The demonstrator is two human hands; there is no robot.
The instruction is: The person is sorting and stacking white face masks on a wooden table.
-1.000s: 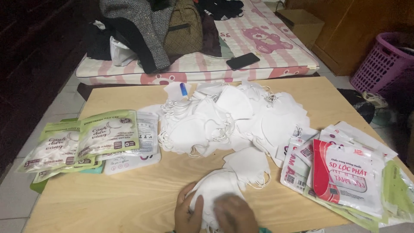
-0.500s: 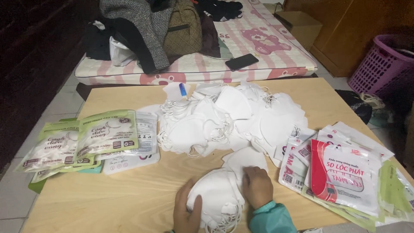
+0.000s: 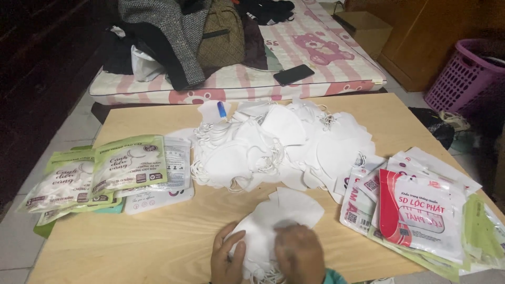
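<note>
At the near edge of the table [image 3: 158,252], your two hands sit on a small stack of white masks [image 3: 281,218]. Your left hand [image 3: 227,257] lies palm down at the stack's left side, thumb and fingers curled around the edge of the masks, gripping them. Your right hand [image 3: 299,253] rests flat on top of the stack, back of the hand up, fingers bent and pressed together on the top mask; whether it pinches anything underneath cannot be told. A teal cuff [image 3: 332,277] shows at the right wrist.

Stack position: centre front, just below the big mask pile [image 3: 284,144], apart from it. Green packets [image 3: 100,171] lie to the left, red-and-white packets [image 3: 415,208] to the right. Beyond the table: a mattress [image 3: 336,63] with a phone [image 3: 293,74] on it.
</note>
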